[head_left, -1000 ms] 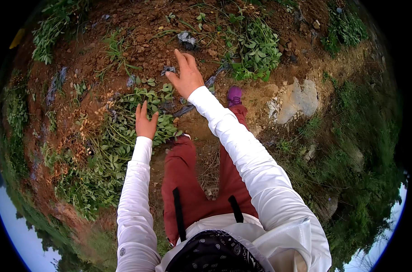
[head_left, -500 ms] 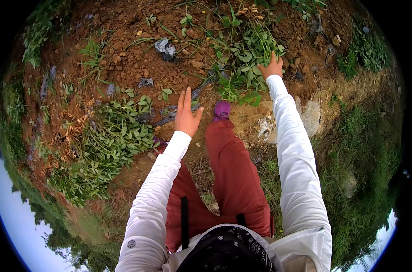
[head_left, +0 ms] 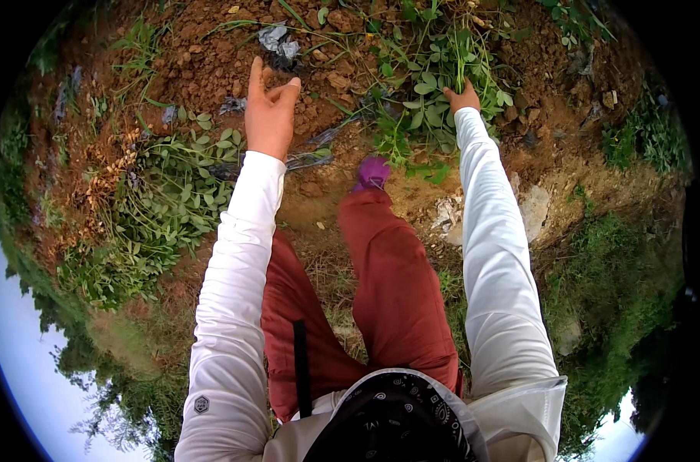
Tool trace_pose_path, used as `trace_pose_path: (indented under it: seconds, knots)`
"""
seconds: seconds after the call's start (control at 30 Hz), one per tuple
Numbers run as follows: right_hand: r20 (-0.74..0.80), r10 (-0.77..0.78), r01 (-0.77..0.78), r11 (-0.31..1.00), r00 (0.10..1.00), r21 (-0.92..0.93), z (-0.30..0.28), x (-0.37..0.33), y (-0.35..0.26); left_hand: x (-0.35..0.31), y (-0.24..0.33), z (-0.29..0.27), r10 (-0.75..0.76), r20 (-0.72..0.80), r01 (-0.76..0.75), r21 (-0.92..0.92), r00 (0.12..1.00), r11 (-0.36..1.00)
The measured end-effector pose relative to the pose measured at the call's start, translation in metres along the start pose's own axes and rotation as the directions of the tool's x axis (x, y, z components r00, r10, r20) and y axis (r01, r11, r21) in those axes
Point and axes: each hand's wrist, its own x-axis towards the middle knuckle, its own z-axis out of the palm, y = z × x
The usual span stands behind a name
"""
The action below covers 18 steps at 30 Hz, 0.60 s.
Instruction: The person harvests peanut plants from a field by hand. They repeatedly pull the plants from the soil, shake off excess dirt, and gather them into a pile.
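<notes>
- The right hand [head_left: 463, 98] is touching the green plant [head_left: 425, 85], with its thumb and a finger going in among the stems; leaves are hiding the tips, so I cannot tell if it is holding on tight.
- The plant is lying on the far side, a bit to the right, and its leaves are spreading to the left of that hand.
- The left hand [head_left: 271, 119] is hanging over the dirt [head_left: 204, 65], with its thumb and fingers apart and nothing between them.
- A scrap of gray plastic [head_left: 277, 38] is lying on the dirt, on the far side of the left hand.
- A dark plastic strip [head_left: 311, 160] is lying just to the right of the left wrist.
- A purple shoe [head_left: 373, 171] is standing near the plant, on its near side.
- A leafy pile [head_left: 161, 192] is lying on the left, well apart from the plant, and tan pods [head_left: 103, 181] are showing along its left side.
- A pale rock [head_left: 533, 209] is poking out beside the white right sleeve [head_left: 504, 262].
- Red pants [head_left: 396, 285] are showing between the arms.
- Grass [head_left: 612, 262] is growing on the right.
</notes>
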Motion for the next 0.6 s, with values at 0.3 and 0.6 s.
trace_pose_path:
  seconds: [0.3,0.6]
  knots:
    - [0.007,-0.273,0.257,0.913,0.962,0.318,-0.003,-0.214,-0.067,-0.066,-0.002,-0.02,-0.325,0.313,0.313,0.087,0.892,0.946]
    - [0.044,-0.775,0.772,0.631,0.63,0.073,0.03,-0.421,-0.176,-0.075,0.049,-0.146,-0.2,0.27,0.306,-0.444,0.942,0.842]
